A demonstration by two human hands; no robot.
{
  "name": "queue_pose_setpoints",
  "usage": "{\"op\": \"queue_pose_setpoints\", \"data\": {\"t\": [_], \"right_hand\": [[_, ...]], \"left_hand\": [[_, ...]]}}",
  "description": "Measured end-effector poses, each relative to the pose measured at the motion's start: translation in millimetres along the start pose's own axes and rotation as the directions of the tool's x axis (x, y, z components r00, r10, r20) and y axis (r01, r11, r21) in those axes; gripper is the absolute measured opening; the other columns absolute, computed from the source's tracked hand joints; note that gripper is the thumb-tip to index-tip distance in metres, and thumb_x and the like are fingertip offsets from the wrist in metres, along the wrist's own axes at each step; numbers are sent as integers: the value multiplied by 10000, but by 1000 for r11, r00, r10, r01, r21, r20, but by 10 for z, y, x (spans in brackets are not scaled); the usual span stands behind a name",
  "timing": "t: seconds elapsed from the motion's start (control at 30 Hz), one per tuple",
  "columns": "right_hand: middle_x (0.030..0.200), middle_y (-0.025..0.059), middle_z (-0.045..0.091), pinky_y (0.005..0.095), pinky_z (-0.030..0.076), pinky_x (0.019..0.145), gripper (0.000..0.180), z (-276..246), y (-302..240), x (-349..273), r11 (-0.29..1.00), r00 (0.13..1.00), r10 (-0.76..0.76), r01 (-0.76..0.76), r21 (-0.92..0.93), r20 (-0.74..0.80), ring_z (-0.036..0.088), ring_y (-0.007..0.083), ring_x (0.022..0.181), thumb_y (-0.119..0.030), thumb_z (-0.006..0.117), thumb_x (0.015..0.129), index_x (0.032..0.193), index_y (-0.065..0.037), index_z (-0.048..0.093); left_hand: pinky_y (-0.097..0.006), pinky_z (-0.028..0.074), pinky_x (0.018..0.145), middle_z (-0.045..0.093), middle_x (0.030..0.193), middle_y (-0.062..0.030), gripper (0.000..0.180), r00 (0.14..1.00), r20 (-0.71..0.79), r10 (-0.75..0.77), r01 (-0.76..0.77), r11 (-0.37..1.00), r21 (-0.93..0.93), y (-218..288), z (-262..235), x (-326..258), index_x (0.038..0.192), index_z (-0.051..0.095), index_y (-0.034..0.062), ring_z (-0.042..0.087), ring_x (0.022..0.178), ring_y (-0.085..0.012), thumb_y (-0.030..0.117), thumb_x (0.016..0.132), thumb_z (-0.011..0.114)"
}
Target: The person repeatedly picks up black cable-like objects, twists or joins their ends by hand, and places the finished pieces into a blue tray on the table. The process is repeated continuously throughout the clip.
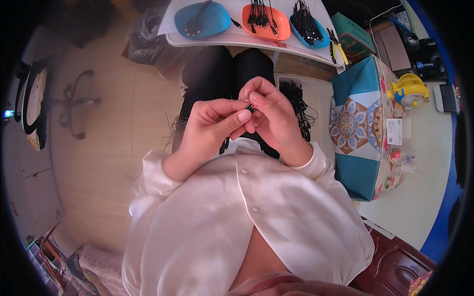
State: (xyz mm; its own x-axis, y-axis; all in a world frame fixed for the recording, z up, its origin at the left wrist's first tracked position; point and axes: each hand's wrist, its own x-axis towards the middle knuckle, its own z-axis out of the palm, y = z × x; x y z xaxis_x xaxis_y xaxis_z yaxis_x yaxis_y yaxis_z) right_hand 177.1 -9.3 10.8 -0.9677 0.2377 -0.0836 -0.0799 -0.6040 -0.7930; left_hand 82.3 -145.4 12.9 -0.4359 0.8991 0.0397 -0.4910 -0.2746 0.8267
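Above my lap, my left hand point(213, 122) pinches a small bunch of thin black cables point(251, 107) between thumb and fingers. Fine red wire ends stick out at the bunch's tip. My right hand point(275, 114) meets it there, with thumb and fingers closed around those red ends. Parts of the black cables hang down below my hands, mostly hidden by them. On the table in front stand a blue tray point(217, 32), an orange tray point(282, 32) and a second blue tray point(323, 40), each with black cables in it.
Yellow-handled pliers point(341, 53) lie at the white table's point(232, 43) right end. A pile of black cables point(295, 93) rests in a pale bin beside my right leg. Further right are a patterned cloth-covered box point(353, 123), a yellow fan point(411, 91) and a green box point(351, 32).
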Motion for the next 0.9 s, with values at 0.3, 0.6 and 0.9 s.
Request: {"op": "queue_pose_setpoints", "data": {"t": [0.3,0.6,0.9], "right_hand": [[971,54,528,204,487,617,183,-9,38,26,1000,1000,-22,22,-14,16,528,67,675,-206,534,972,1020,-37,481],[881,1,524,188,460,656,182,-92,-9,60,971,992,-89,106,-214,88,519,52,730,-210,572,969,1012,-49,499],[963,26,513,185,423,683,222,-90,-123,45,961,998,-8,25,-276,61,500,57,821,-234,624,927,962,-51,504]], "left_hand": [[-197,356,474,657,753,-94,176,998,-44,-34,35,999,6,-23,-17,47,1068,656,-58,461,557,-68,22,934,576],[-180,362,462,662,755,-91,159,999,14,-33,29,979,200,34,-81,65,1048,648,-69,473,540,-47,14,930,583],[-195,429,541,651,758,-75,155,985,46,-165,162,985,66,93,-104,71,971,647,-69,564,635,-74,70,945,582]]}}
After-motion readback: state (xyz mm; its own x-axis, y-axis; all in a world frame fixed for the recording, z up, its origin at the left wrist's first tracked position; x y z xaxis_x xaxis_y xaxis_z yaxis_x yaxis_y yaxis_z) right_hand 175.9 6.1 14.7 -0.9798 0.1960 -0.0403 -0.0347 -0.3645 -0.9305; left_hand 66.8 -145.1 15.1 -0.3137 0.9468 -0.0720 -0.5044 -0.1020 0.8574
